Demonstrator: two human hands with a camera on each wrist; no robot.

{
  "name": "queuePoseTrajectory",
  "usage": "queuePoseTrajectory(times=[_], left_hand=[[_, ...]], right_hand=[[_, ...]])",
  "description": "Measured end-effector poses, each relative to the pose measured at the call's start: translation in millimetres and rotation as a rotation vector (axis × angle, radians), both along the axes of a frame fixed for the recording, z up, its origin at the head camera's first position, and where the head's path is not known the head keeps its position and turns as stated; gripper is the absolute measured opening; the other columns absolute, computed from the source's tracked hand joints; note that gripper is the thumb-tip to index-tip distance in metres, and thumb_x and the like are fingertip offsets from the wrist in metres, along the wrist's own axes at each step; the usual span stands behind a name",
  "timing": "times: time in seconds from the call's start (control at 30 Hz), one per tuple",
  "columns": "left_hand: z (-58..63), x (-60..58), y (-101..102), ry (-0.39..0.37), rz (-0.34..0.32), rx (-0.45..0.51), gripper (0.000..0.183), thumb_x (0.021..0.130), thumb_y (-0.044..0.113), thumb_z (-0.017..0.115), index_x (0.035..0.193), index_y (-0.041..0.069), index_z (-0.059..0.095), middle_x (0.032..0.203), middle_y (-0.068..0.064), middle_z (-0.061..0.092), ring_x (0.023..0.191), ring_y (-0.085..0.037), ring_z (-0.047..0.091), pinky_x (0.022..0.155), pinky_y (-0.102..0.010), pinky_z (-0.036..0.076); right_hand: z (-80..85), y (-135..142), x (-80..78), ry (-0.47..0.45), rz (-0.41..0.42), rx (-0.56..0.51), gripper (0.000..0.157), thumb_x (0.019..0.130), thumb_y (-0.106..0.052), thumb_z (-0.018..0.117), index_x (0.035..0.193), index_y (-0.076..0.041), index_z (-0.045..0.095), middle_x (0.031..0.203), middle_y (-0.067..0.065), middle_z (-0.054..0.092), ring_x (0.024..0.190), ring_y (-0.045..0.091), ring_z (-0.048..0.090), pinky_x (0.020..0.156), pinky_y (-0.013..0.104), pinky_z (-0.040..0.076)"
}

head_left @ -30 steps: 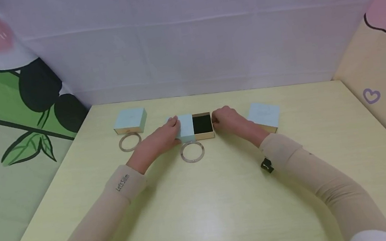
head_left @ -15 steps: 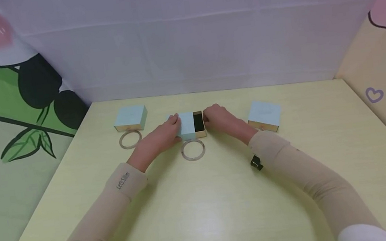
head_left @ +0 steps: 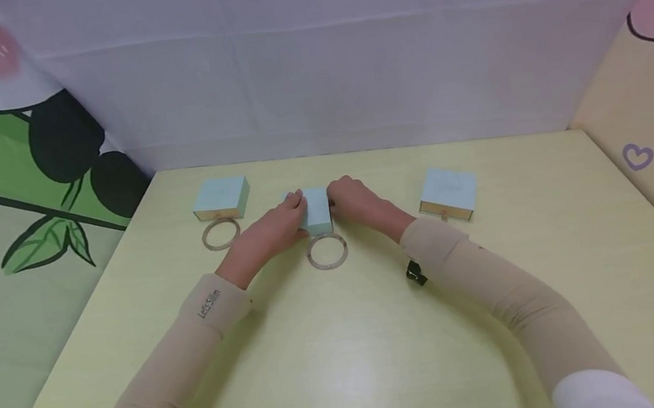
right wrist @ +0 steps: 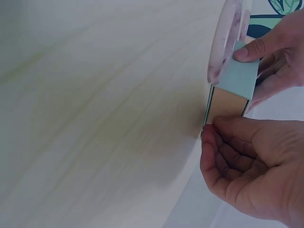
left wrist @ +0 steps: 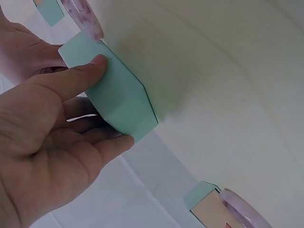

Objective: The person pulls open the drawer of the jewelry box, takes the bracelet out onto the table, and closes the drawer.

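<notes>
On counter point(head_left: 321, 349), left hand point(head_left: 272, 235) gripping light-blue drawer box point(head_left: 318, 209) — right hand point(head_left: 359, 200), fingers point(right wrist: 207, 153) curled, pressing drawer front point(right wrist: 226, 103) — bangle point(head_left: 329, 266) lying beside.

1 box point(head_left: 317, 211), pale blue-green sleeve, lying flat on table point(head_left: 335, 361). Drawer point(right wrist: 225, 104) slid in, tan end face near sleeve's edge, facing right hand point(head_left: 359, 201). Left hand point(head_left: 273, 232) grips sleeve's other end, thumb over top. Right hand's thumb and curled forefinger meet at drawer's end. 1 bangle point(head_left: 329, 267), pale with pinkish mottling, lying flat just in front of box; contact unclear.
</notes>
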State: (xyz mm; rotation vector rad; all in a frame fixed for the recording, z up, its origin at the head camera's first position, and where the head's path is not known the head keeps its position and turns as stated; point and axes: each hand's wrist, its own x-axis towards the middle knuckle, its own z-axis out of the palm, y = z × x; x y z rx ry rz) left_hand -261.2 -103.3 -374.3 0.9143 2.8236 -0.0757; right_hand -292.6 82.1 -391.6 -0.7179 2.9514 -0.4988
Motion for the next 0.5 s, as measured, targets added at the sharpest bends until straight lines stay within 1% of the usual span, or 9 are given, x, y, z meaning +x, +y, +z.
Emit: queuePoseTrajectory(times=[0.17,0.33,0.4,0.5], left_hand=[[0.7,-0.5,0.8,0.005,-0.003,0.005,0.07,0.094,0.022,0.061,0.144,-0.011,0.025,0.151,-0.028,0.021,0.139,-0.04,0.025,0.105,-0.045,0.037],[3.0,-2.0,2.6,-0.017,0.008,0.0,0.07,0.094,0.024,0.06,0.144,-0.011,0.025,0.151,-0.028,0.02,0.139,-0.039,0.024,0.105,-0.046,0.036],[4.6,-2.8,3.2,-0.041,0.026,-0.003,0.07,0.095,0.028,0.057,0.144,-0.01,0.025,0.152,-0.027,0.019,0.139,-0.039,0.024,0.105,-0.047,0.036],[7.0,-3.8,5.4,-0.088,0.079,-0.002,0.072,0.097,0.039,0.051,0.145,-0.007,0.026,0.153,-0.025,0.018,0.139,-0.038,0.025,0.107,-0.047,0.035]], right_hand=[[-0.9,0.9,-1.8,-0.022,-0.004,-0.02,0.016,0.093,-0.01,0.056,0.083,-0.004,0.066,0.072,0.005,0.055,0.064,0.017,0.045,0.059,0.026,0.038],[-2.4,5.2,-1.9,-0.042,0.015,-0.026,0.015,0.094,-0.014,0.058,0.094,-0.004,0.069,0.083,0.005,0.063,0.07,0.017,0.049,0.064,0.027,0.043],[-2.0,7.5,-0.6,-0.045,0.028,-0.032,0.016,0.093,-0.016,0.06,0.098,-0.005,0.07,0.087,0.006,0.066,0.073,0.017,0.051,0.067,0.028,0.045],[-2.0,12.6,2.5,-0.043,0.05,-0.026,0.017,0.092,-0.017,0.062,0.101,-0.005,0.07,0.092,0.006,0.068,0.078,0.017,0.055,0.072,0.029,0.049]])
